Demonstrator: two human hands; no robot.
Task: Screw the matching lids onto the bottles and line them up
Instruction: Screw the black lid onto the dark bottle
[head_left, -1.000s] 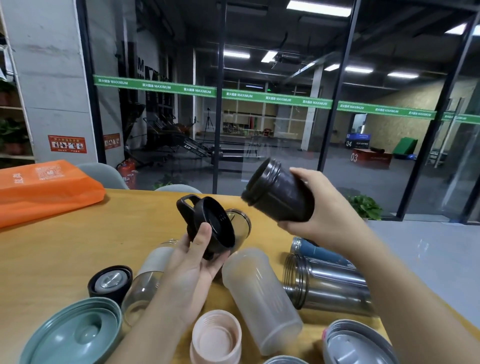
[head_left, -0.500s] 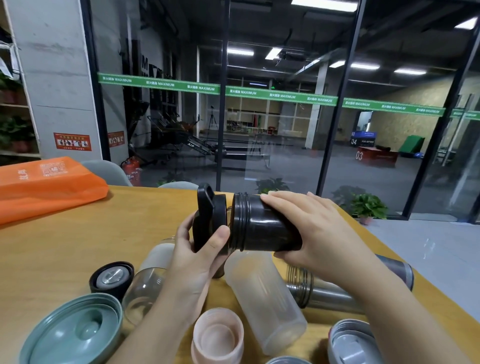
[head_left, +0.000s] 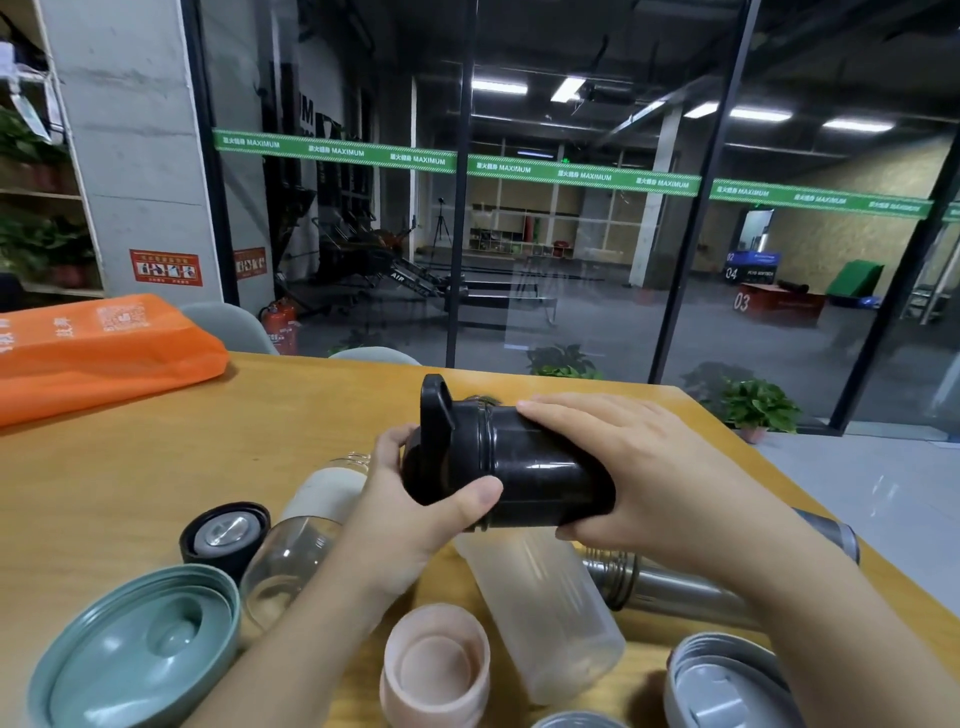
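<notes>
A black bottle (head_left: 545, 475) lies on its side in the air above the table, gripped around its body by my right hand (head_left: 644, 467). My left hand (head_left: 410, 509) grips the black lid (head_left: 441, 457) with a loop handle, which sits on the bottle's mouth. Below them lie a frosted plastic bottle (head_left: 545, 608), a clear glass bottle with a white sleeve (head_left: 301, 540) and a steel bottle (head_left: 675, 587), all without lids.
Loose lids lie on the wooden table (head_left: 130, 467): a green one (head_left: 135, 649), a pink one (head_left: 434, 660), a black one with a steel centre (head_left: 226, 535), a grey one (head_left: 727, 686). An orange bag (head_left: 98, 348) is at the back left. Glass wall behind.
My hands came together: the black lid went from apart and tilted to seated on the mouth of the black bottle, which my right hand lowered to level.
</notes>
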